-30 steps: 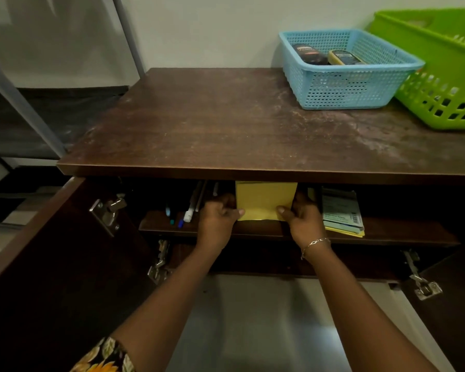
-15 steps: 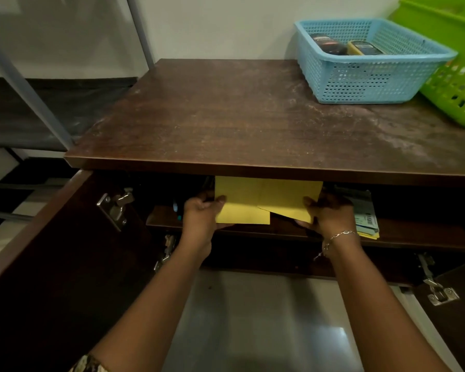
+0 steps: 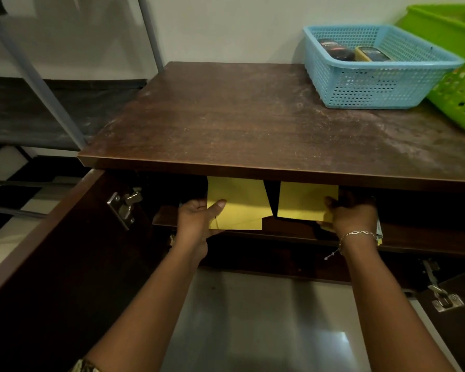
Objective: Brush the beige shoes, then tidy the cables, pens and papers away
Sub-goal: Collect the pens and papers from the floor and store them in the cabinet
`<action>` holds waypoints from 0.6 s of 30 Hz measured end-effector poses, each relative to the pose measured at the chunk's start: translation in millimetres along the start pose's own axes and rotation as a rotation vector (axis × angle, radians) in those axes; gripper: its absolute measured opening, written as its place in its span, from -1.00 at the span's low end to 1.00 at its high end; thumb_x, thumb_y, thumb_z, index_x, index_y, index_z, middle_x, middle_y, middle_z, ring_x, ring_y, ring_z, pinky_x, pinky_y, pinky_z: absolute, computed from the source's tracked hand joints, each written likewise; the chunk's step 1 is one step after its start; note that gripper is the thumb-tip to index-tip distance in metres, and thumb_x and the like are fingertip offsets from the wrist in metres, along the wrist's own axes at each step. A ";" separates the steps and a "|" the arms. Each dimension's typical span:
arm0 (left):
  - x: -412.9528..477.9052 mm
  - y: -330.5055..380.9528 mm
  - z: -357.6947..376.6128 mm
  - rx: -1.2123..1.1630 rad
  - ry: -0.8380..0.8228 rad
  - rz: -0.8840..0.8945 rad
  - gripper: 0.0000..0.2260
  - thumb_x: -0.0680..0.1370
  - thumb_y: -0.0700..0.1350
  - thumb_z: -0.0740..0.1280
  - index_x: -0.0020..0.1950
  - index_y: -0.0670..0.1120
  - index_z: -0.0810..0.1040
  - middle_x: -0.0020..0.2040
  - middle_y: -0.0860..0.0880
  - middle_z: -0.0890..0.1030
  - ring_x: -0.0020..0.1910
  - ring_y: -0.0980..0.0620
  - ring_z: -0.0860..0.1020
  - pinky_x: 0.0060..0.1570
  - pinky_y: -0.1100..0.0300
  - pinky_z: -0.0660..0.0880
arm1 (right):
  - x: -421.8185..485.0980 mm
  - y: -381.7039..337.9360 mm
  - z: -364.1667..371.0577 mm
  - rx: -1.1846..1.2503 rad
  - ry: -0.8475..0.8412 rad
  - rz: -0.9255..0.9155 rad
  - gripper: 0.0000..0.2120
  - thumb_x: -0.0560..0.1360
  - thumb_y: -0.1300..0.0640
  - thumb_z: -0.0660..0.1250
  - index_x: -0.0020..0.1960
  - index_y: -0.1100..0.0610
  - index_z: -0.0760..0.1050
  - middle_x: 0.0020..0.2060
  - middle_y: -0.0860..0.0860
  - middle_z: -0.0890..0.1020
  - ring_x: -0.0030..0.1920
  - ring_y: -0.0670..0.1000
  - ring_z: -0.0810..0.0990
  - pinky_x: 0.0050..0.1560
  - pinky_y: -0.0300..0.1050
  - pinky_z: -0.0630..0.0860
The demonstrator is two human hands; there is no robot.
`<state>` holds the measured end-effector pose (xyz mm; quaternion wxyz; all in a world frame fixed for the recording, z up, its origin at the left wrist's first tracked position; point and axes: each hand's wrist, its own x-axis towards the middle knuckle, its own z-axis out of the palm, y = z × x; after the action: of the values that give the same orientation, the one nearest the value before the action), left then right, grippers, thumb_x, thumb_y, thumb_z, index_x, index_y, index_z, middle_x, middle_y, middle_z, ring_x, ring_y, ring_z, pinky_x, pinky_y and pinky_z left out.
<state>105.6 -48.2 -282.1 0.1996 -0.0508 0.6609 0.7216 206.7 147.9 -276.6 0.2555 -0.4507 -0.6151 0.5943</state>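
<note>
Two lots of yellow papers sit at the front of the shelf (image 3: pixel 285 232) inside the open dark wooden cabinet. My left hand (image 3: pixel 196 218) grips the left yellow papers (image 3: pixel 239 208), thumb on top. My right hand (image 3: pixel 352 214) grips the right yellow paper (image 3: pixel 304 201) by its right edge. A dark gap separates the two lots. Their far ends are hidden under the cabinet top (image 3: pixel 253 124). The pens and the other paper stack are hidden behind my hands; only a sliver of that stack (image 3: pixel 379 232) shows by my right wrist.
A blue basket (image 3: pixel 376 84) with dark items stands at the back right of the cabinet top, a green basket (image 3: pixel 462 84) beside it. The left door (image 3: pixel 51 264) and the right door (image 3: pixel 459 326) hang open with metal hinges. Pale floor lies below.
The yellow papers were one stack, then overlapped, and are now pulled apart into two lots. My left hand moved left, my right hand moved right. The view shifted left.
</note>
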 end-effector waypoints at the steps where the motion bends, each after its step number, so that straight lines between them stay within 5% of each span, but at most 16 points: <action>1: -0.3 -0.1 -0.5 -0.020 -0.013 -0.014 -0.93 0.49 -0.26 0.34 -0.07 -0.18 0.47 -0.14 -0.06 0.57 -0.18 0.01 0.55 -0.33 0.15 0.50 | 0.3 0.1 -0.8 -0.083 0.012 -0.030 -0.79 0.49 0.31 0.31 0.12 0.33 0.50 0.04 0.19 0.55 -0.12 0.15 0.51 -0.02 0.17 0.56; 3: -2.7 -0.9 0.2 -0.039 -0.059 -0.037 -0.93 0.48 -0.26 0.35 -0.10 -0.15 0.48 -0.15 -0.06 0.58 -0.19 0.01 0.56 -0.29 0.13 0.51 | -1.7 1.9 1.1 -0.169 -0.038 -0.061 -0.75 0.50 0.30 0.30 0.17 0.29 0.50 0.03 0.20 0.55 -0.01 0.20 0.54 0.09 0.21 0.51; 7: -7.8 -4.7 8.3 -0.019 -0.150 -0.031 -0.92 0.46 -0.27 0.38 -0.12 -0.14 0.50 -0.17 -0.06 0.61 -0.17 -0.01 0.59 -0.24 0.13 0.55 | -17.9 1.3 16.9 -0.042 -0.248 0.036 -0.73 0.53 0.32 0.22 0.21 0.17 0.43 -0.01 0.06 0.49 -0.06 0.09 0.51 -0.10 0.07 0.56; 10: -11.2 -7.6 14.9 0.000 -0.126 -0.004 -0.86 0.42 -0.28 0.42 -0.13 -0.12 0.50 -0.15 -0.05 0.62 -0.13 -0.02 0.60 -0.06 0.05 0.56 | -27.6 4.6 26.6 0.100 -0.331 0.089 -0.76 0.53 0.22 0.25 0.19 0.14 0.46 -0.07 0.00 0.52 0.10 0.15 0.49 0.07 0.15 0.52; 13: -14.8 -10.2 18.1 -0.021 -0.140 0.056 -0.84 0.41 -0.32 0.42 -0.14 -0.11 0.50 -0.14 -0.05 0.62 -0.16 0.03 0.60 -0.05 0.05 0.56 | -34.0 11.0 28.3 0.098 -0.431 0.017 -0.60 0.41 0.19 0.40 0.23 0.14 0.44 0.11 0.04 0.54 0.24 0.14 0.47 0.25 0.09 0.43; 18: -17.8 -10.8 19.4 0.064 -0.207 0.249 -0.76 0.40 -0.34 0.42 -0.10 -0.04 0.51 -0.12 -0.01 0.62 -0.12 0.07 0.61 -0.15 0.23 0.57 | -32.9 16.2 23.6 0.221 -0.472 -0.130 -0.68 0.40 0.49 0.29 0.02 0.15 0.45 -0.13 -0.03 0.63 -0.08 -0.05 0.62 -0.07 -0.23 0.58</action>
<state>129.4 -32.7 -283.8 0.1772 0.1123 0.6607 0.7207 206.0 106.1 -288.7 0.1902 -0.2285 -0.6169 0.7288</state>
